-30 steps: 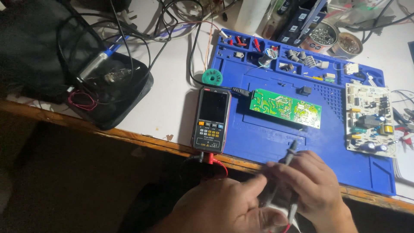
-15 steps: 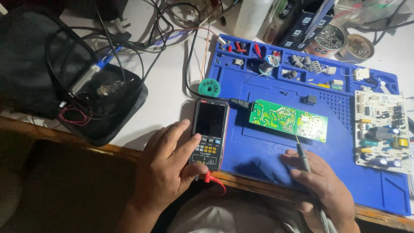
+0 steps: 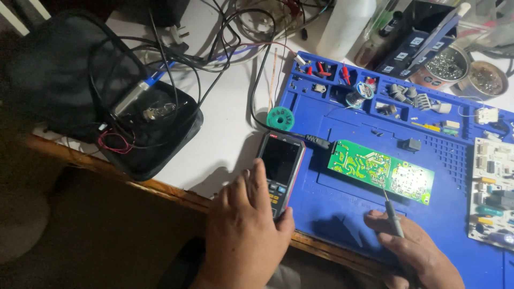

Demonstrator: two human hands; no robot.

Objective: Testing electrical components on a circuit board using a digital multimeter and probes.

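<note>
- A black zip case [image 3: 134, 134] lies open at the far left, cables coiled inside.
- The left hand [image 3: 243, 225] covers the lower keypad of the multimeter [image 3: 281, 166], fingers loosely curled around its body; its dark screen shows no reading, so no measurement appears taken yet.
- The green circuit board [image 3: 381, 171] lies solder side up on the blue work mat [image 3: 342, 214], just right of the meter.
- The right hand [image 3: 417, 251] pinches 1 test probe [image 3: 392, 214]; the tip touches the board's near edge. A 2nd probe is not visible.
- A white circuit board [image 3: 492, 187] sits far right, untouched.
</note>
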